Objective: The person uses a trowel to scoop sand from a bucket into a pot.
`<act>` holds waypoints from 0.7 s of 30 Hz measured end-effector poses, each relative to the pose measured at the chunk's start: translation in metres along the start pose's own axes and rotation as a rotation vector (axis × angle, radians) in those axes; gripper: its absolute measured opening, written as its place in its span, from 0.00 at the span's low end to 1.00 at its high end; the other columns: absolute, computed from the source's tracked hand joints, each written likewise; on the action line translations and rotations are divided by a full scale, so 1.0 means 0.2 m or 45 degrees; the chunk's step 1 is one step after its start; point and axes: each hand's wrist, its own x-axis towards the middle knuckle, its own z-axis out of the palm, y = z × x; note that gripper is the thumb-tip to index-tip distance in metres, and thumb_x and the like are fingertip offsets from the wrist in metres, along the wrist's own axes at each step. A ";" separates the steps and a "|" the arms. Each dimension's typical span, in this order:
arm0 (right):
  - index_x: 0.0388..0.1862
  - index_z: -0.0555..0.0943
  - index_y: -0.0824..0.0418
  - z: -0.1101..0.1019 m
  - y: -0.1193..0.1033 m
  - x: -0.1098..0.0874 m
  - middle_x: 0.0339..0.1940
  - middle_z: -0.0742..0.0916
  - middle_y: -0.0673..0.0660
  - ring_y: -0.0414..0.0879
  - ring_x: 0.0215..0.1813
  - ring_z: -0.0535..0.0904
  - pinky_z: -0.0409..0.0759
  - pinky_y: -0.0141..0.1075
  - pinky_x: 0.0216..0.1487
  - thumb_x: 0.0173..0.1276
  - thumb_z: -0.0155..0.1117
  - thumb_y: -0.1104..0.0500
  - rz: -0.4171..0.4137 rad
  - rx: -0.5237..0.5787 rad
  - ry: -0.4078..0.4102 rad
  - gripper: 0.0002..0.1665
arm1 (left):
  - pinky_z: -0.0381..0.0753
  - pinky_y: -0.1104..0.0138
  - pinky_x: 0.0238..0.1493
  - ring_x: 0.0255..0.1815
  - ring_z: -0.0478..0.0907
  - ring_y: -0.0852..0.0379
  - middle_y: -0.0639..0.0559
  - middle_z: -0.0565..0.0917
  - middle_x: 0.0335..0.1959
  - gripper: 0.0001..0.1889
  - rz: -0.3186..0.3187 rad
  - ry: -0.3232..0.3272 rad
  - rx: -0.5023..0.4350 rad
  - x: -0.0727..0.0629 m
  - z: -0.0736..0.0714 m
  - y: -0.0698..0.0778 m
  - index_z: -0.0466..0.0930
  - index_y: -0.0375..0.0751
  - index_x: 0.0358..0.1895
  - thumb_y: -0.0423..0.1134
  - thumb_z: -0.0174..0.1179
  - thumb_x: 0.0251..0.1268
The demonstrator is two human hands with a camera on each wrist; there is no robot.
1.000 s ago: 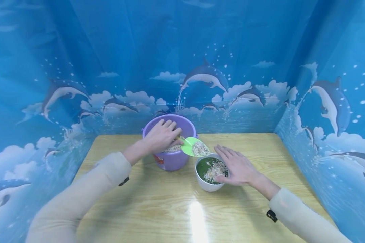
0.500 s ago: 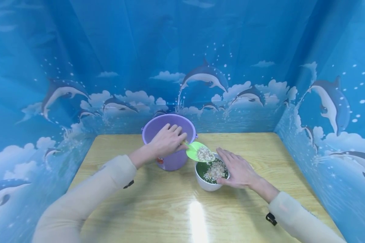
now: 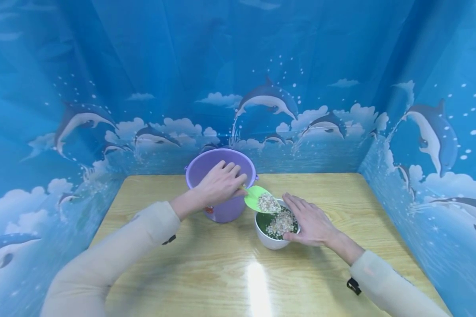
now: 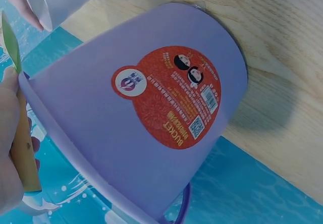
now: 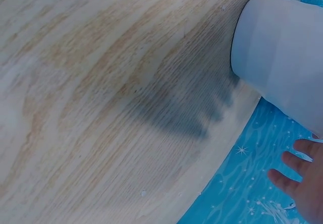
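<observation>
My left hand (image 3: pixel 220 184) grips the wooden handle (image 4: pixel 25 156) of a small green shovel (image 3: pixel 252 198). A heap of pale gravel (image 3: pixel 267 202) lies on its blade, whose tip hangs over the left rim of a white pot (image 3: pixel 273 243). Inside, the pot looks dark green, with more gravel spread across the middle and right. At the pot's right side rests my right hand (image 3: pixel 312 222), fingers outstretched and thumb by the front rim. Below my left hand stands a purple bucket (image 3: pixel 227 212); its contents are hidden. The left wrist view shows its red label (image 4: pixel 176 98).
Everything stands on a light wooden table (image 3: pixel 198 273). Blue curtains (image 3: pixel 174 57) printed with dolphins enclose its back and sides. The bucket sits just left of and behind the pot, near the back edge.
My left hand has carried the loaded shovel rightward, from beside the bucket's rim to over the pot. The right hand and the pot have hardly moved.
</observation>
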 end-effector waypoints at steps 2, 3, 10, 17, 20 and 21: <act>0.85 0.56 0.66 0.00 0.00 0.00 0.84 0.67 0.68 0.68 0.80 0.69 0.73 0.66 0.73 0.60 0.66 0.24 0.002 0.007 0.003 0.69 | 0.72 0.62 0.46 0.40 0.73 0.55 0.53 0.81 0.39 0.21 0.007 -0.008 0.013 0.00 -0.01 0.00 0.77 0.50 0.44 0.65 0.56 0.76; 0.85 0.56 0.66 0.00 0.00 0.00 0.84 0.67 0.68 0.68 0.80 0.70 0.73 0.66 0.73 0.60 0.66 0.24 0.002 0.007 0.007 0.69 | 0.73 0.62 0.47 0.41 0.73 0.55 0.53 0.81 0.40 0.21 0.008 -0.014 0.019 0.01 -0.01 0.00 0.77 0.50 0.44 0.65 0.57 0.76; 0.85 0.56 0.65 0.00 0.01 0.00 0.84 0.68 0.68 0.68 0.79 0.70 0.74 0.66 0.72 0.59 0.67 0.23 0.001 -0.003 0.020 0.69 | 0.74 0.62 0.49 0.44 0.75 0.55 0.52 0.82 0.42 0.21 0.022 -0.056 0.040 0.02 -0.04 0.01 0.78 0.50 0.45 0.65 0.57 0.76; 0.85 0.56 0.65 0.01 0.01 0.00 0.84 0.68 0.67 0.68 0.79 0.70 0.74 0.66 0.72 0.59 0.67 0.23 0.005 -0.006 0.016 0.69 | 0.74 0.62 0.48 0.43 0.75 0.55 0.52 0.83 0.42 0.21 0.045 -0.072 0.079 0.03 -0.07 0.01 0.78 0.50 0.45 0.65 0.57 0.76; 0.85 0.56 0.65 0.01 0.01 0.00 0.84 0.68 0.68 0.68 0.79 0.70 0.74 0.66 0.72 0.59 0.67 0.23 0.005 -0.007 0.014 0.70 | 0.74 0.62 0.48 0.44 0.76 0.55 0.52 0.83 0.42 0.21 0.052 -0.093 0.093 0.04 -0.08 0.01 0.79 0.50 0.46 0.65 0.58 0.76; 0.85 0.56 0.65 0.01 0.01 0.00 0.83 0.68 0.68 0.68 0.79 0.70 0.74 0.67 0.72 0.59 0.67 0.23 0.006 -0.002 0.011 0.70 | 0.74 0.62 0.48 0.44 0.76 0.55 0.52 0.84 0.42 0.21 0.055 -0.101 0.100 0.04 -0.09 0.02 0.79 0.50 0.47 0.65 0.57 0.76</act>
